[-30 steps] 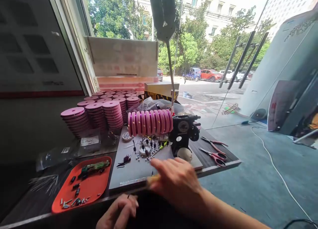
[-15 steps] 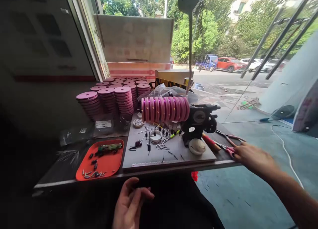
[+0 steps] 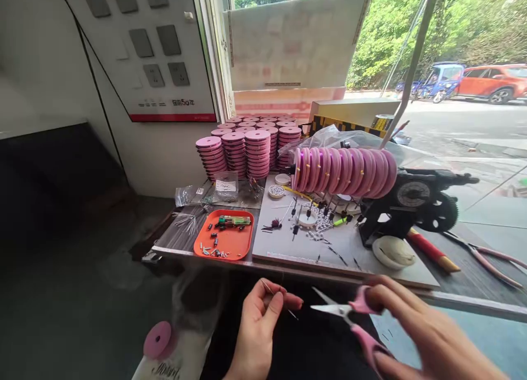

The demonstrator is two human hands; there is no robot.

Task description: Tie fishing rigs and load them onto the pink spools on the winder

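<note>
My left hand (image 3: pixel 260 324) is closed in a pinch around a thin needle-like piece (image 3: pixel 292 314), held over my dark lap. Its exact kind is too fine to make out. Pink-handled scissors (image 3: pixel 341 311) are in my right hand (image 3: pixel 428 328), fingers through the loops. Their blades stand apart and point left toward my left hand, without touching it. Behind both hands, a white board (image 3: pixel 284 251) carries white beads (image 3: pixel 315 235), small dark parts and a black holder (image 3: pixel 385 207) with a row of pink discs (image 3: pixel 343 171).
An orange tray (image 3: pixel 201 248) with small metal and black parts lies left of the board. Stacks of pink spools (image 3: pixel 257 155) stand behind it. Pliers (image 3: pixel 488 259) and a red-handled tool (image 3: pixel 430 251) lie at right. A round white dish (image 3: pixel 394 253) sits near the board's front edge.
My right hand has lifted the scissors off the table's right side and brought them left, blades apart. My left hand has risen slightly. The view has turned left.
</note>
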